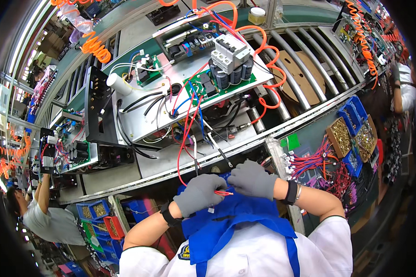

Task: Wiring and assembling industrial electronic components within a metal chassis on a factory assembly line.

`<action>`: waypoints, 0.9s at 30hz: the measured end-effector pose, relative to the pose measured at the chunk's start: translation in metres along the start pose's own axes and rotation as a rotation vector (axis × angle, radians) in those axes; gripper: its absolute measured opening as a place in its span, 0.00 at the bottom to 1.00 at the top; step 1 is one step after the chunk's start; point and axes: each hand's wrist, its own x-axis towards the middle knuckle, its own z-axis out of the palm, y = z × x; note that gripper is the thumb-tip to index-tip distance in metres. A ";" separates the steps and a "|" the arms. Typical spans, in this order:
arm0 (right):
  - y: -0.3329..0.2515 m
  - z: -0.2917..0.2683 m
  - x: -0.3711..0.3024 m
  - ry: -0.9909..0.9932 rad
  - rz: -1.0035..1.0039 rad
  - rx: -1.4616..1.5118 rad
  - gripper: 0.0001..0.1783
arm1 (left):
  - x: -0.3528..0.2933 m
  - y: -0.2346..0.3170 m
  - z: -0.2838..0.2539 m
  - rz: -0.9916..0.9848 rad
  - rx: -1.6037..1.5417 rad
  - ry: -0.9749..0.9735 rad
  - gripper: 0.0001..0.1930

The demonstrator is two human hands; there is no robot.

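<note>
Clearly, the left hand (201, 195) pinches red wire ends (223, 193); toward its two o'clock, the right hand (253, 180) curls, whether pinching I can't tell; a circuit-board chassis (180, 74) sits at twelve.

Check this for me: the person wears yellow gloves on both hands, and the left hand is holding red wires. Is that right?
Not quite: the gloves are grey, not yellow, as the head view shows. The left hand is indeed holding red wires.
</note>
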 end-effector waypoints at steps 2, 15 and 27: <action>0.007 0.008 0.011 0.085 0.020 0.050 0.16 | -0.004 -0.003 -0.015 0.023 -0.213 0.159 0.10; 0.043 0.014 0.114 0.297 0.375 0.853 0.12 | -0.008 0.015 -0.082 0.166 -0.191 0.487 0.21; 0.041 -0.040 0.135 0.964 0.259 0.635 0.20 | -0.007 0.029 -0.057 0.147 -0.615 0.321 0.15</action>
